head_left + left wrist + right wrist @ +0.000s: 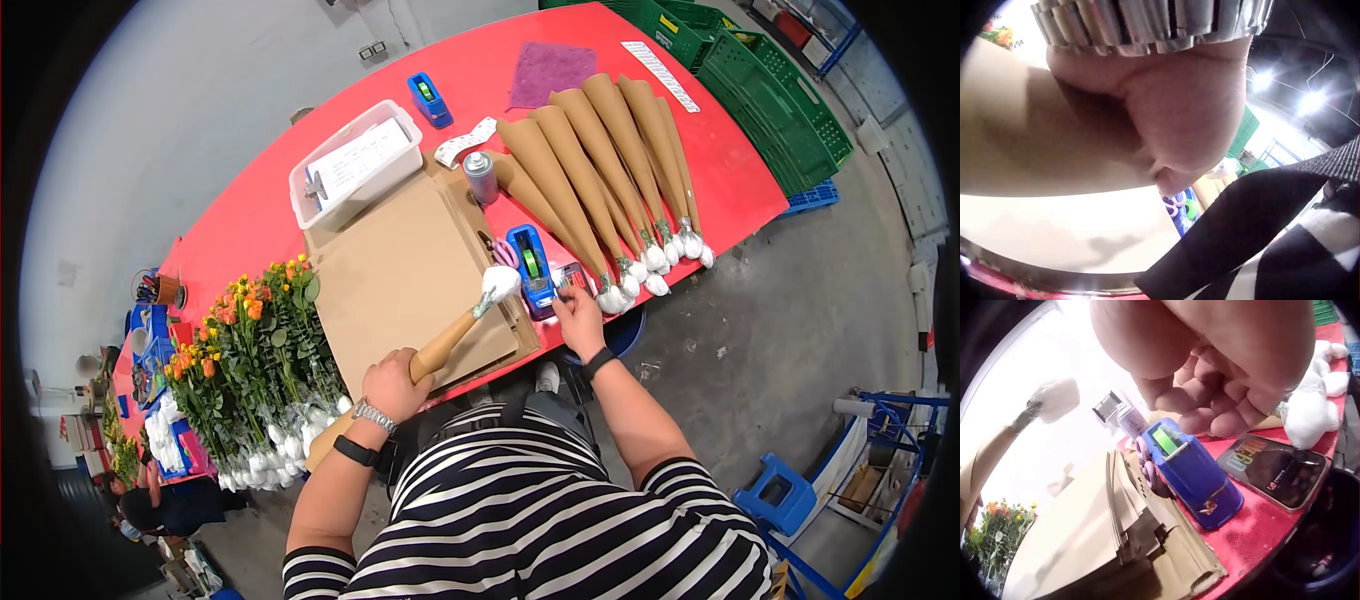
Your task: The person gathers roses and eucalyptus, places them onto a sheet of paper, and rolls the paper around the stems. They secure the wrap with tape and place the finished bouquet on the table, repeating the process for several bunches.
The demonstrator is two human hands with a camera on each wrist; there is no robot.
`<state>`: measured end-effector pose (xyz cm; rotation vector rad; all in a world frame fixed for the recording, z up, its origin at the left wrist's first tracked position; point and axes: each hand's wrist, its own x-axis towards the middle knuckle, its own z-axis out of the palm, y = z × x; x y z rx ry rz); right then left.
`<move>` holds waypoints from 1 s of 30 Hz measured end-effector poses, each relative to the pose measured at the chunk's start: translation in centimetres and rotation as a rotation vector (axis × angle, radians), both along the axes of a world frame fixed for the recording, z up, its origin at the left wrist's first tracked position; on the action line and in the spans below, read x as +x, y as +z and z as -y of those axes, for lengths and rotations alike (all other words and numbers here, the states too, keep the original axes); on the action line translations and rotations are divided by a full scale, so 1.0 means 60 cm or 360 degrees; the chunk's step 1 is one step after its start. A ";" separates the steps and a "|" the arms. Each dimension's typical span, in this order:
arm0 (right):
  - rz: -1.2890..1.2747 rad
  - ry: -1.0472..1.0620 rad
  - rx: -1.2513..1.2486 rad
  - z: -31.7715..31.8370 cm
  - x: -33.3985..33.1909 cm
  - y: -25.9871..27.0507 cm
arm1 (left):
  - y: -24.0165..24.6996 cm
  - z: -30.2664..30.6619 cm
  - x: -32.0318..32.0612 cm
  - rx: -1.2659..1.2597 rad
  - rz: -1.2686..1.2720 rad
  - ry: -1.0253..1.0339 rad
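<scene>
My left hand (398,385) grips a brown paper cone (442,343) around its middle. From the cone's tip sticks out a white wrapped stem end (500,284), pointing up and right. In the left wrist view the cone's wide paper side (1022,137) passes under the palm. My right hand (580,318) is beside a blue tape dispenser (530,270) with a green roll. In the right wrist view its fingers (1222,422) are curled, thumb against fingertips, right over the roll, where a glint of clear tape (1171,429) shows at the fingertips.
Stacked brown paper sheets (410,270) lie before me. Bunches of orange and yellow flowers (260,370) lie left, several finished paper cones (590,150) right. A phone (1275,470), pink-handled scissors (505,252), a spray can (480,178) and a white bin (355,165) are nearby.
</scene>
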<state>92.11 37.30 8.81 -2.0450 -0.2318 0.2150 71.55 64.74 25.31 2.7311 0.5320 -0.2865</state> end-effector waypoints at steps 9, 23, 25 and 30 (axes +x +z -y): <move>-0.0260 -0.0261 0.0057 -0.036 0.083 -0.074 | 0.019 0.020 0.002 -0.0178 0.0188 0.0087; -0.0501 -0.0103 0.0124 -0.115 0.158 -0.074 | 0.026 0.008 -0.081 -0.0305 0.0237 0.0415; -0.0504 -0.0040 0.0116 -0.115 0.160 -0.080 | 0.027 0.010 -0.086 -0.0339 0.0222 0.0447; -0.0431 -0.0034 0.0444 -0.094 0.127 -0.046 | 0.022 0.009 -0.093 -0.0330 0.0248 0.0463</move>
